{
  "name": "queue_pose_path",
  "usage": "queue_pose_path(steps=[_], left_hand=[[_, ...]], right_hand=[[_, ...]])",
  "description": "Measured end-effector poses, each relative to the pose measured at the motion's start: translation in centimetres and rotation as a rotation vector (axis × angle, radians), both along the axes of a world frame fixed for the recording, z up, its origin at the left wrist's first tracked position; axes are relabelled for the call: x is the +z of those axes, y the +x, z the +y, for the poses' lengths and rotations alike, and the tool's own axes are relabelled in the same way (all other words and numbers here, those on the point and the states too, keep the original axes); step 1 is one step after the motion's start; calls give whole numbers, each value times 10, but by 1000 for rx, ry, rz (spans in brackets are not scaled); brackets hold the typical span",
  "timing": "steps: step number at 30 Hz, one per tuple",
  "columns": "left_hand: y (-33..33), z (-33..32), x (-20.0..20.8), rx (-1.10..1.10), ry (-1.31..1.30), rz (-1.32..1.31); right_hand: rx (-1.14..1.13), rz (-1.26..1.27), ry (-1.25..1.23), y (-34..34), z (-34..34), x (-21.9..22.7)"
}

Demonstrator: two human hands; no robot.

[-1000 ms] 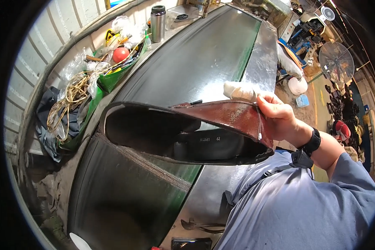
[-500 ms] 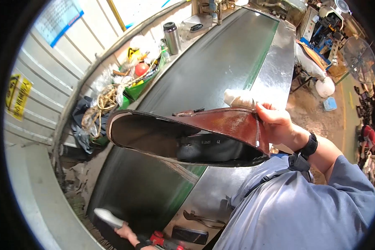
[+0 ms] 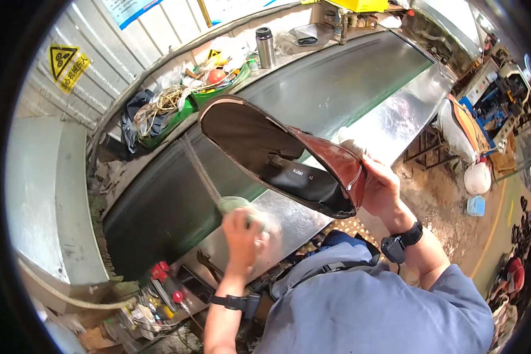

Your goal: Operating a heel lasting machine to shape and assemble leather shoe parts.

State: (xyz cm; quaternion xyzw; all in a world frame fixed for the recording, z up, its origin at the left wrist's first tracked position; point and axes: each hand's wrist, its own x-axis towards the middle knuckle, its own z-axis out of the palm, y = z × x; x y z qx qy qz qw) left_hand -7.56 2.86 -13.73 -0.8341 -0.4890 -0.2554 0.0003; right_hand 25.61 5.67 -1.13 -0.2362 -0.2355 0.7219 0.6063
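The shoe (image 3: 277, 168) was held above the belt (image 3: 336, 88), opening turned upward, apparently to expose its inside. The right hand (image 3: 383, 189) pinched its right, near end, presumably leaving the rest unobstructed. Nearer and left, the blurred left hand (image 3: 245, 242) curled around a pale thing (image 3: 233, 205) I could not identify.

Open lane over the dark belt (image 3: 150, 215), left of the left hand (image 3: 245, 243), and another over its far stretch beyond the shoe (image 3: 289, 171)! But that shoe, gripped in the right hand (image 3: 384, 186), blocks the middle, a narrow gap showing between it and the left hand's blurred pale thing (image 3: 235, 205). Flask (image 3: 265, 50) and green tub (image 3: 186, 112) crowd the far edge.
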Motion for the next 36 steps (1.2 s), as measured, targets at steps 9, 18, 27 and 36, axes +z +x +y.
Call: queue_pose_path(steps=[9,18,27,36], left_hand=[[147,-49,-64,-192,-131,21],[54,21,-23,406,-1286,-2009],[47,68,-102,775,-554,-804],[64,40,-110,987,-618,-727]], right_hand=[[-126,-238,-101,40,0,-23],[472,-1373,1076,51,-58,-77],[134,-1455,1226,18,-85,-201],[425,-1328,744,25,-64,-212]])
